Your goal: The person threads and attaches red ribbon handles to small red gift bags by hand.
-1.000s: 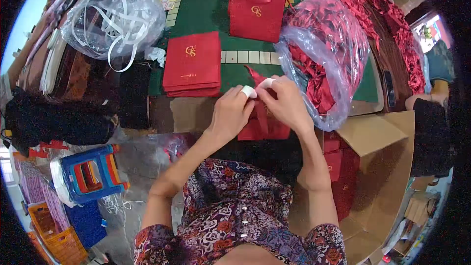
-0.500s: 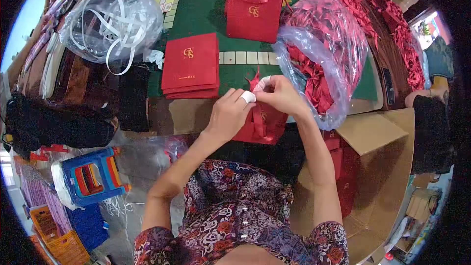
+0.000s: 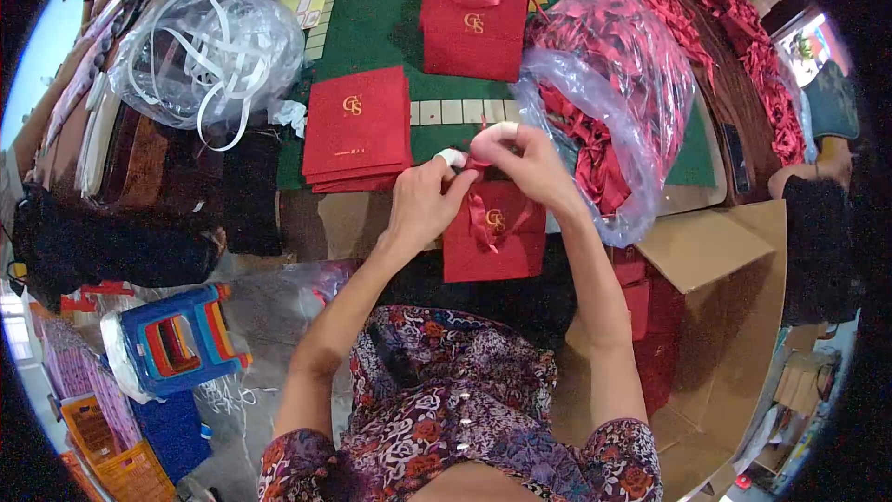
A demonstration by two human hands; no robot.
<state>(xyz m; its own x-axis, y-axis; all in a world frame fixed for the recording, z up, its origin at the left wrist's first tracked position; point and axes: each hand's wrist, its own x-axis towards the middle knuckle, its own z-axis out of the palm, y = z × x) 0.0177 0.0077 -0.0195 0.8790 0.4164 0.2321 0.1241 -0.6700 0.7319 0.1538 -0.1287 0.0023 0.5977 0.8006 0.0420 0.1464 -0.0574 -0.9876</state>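
Observation:
A red paper gift bag [image 3: 516,256] with a gold monogram lies at the table's near edge, in front of my body. Above its top edge my left hand [image 3: 427,195] and my right hand [image 3: 525,163] meet, both with white tape on fingers. Each pinches a red ribbon [image 3: 478,209] at the bag's top, and one ribbon end hangs over the bag's front. The exact grip is partly hidden by the fingers. Left of my hands lies a stack of flat red bags [image 3: 358,130].
Beyond stands a red bag [image 3: 472,33] topped with ribbons. A clear plastic sack of red ribbons [image 3: 613,130] is at right, a plastic bag of white straps [image 3: 209,56] at left. An open cardboard box [image 3: 725,344] holds red bags below right. Stacked plastic stools [image 3: 177,339] stand lower left.
My hands have drawn slightly apart at the ribbon, with the left moving a little left. More of the bag's front and monogram shows below them.

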